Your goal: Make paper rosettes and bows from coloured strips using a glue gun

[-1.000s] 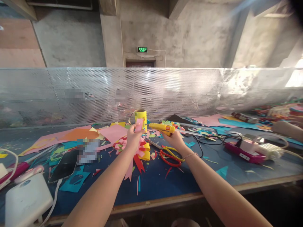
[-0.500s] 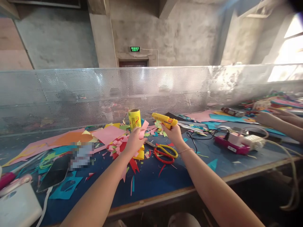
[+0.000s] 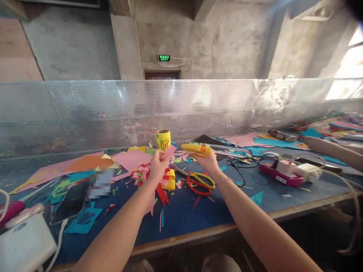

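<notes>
Pinched in my left hand (image 3: 159, 164) is a pink paper strip (image 3: 170, 152). My right hand (image 3: 208, 160) grips a yellow glue gun (image 3: 195, 148), its nozzle pointing left toward the strip but apart from it. Beneath my left hand lies a paper rosette (image 3: 141, 174) with pink, red and yellow loops and red tails, partly covered by the hand. Scissors (image 3: 200, 184) with red and yellow handles rest on the table between my forearms. Behind my left hand stands a yellow cardboard tube (image 3: 163, 139).
A magenta power strip (image 3: 280, 175) with plugs and cables sits at the right. To the left are a phone (image 3: 69, 204), a white device (image 3: 27, 241) and coloured paper sheets. A perforated metal screen (image 3: 113, 113) runs along the back. Another person's arm (image 3: 334, 151) reaches in from the right.
The glue gun has tipped to a more level pose, and my left hand has turned with the pink strip. More of the rosette shows. The other person's hands have shifted; the view has moved slightly.
</notes>
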Available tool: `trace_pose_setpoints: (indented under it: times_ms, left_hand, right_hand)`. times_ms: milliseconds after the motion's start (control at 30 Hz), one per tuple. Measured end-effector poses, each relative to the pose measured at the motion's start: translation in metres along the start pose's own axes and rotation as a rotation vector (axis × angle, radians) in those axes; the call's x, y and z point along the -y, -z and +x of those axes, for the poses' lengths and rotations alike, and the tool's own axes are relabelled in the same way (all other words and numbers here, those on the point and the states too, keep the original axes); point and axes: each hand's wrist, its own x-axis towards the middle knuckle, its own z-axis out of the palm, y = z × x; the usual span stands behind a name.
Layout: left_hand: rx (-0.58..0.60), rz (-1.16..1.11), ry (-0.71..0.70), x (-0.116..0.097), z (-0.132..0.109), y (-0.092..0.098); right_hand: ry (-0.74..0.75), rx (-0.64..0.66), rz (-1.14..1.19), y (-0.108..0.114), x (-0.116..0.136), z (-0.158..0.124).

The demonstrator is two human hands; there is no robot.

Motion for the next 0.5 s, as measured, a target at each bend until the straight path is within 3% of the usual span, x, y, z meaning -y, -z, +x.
trace_pose_setpoints:
  times_ms: [500]
  left_hand:
    - [0.031,0.035,0.018,-0.01,-0.007,-0.005]
  right_hand:
    - [-0.063,0.025,-0.12,-0.008,-0.003,-0.001]
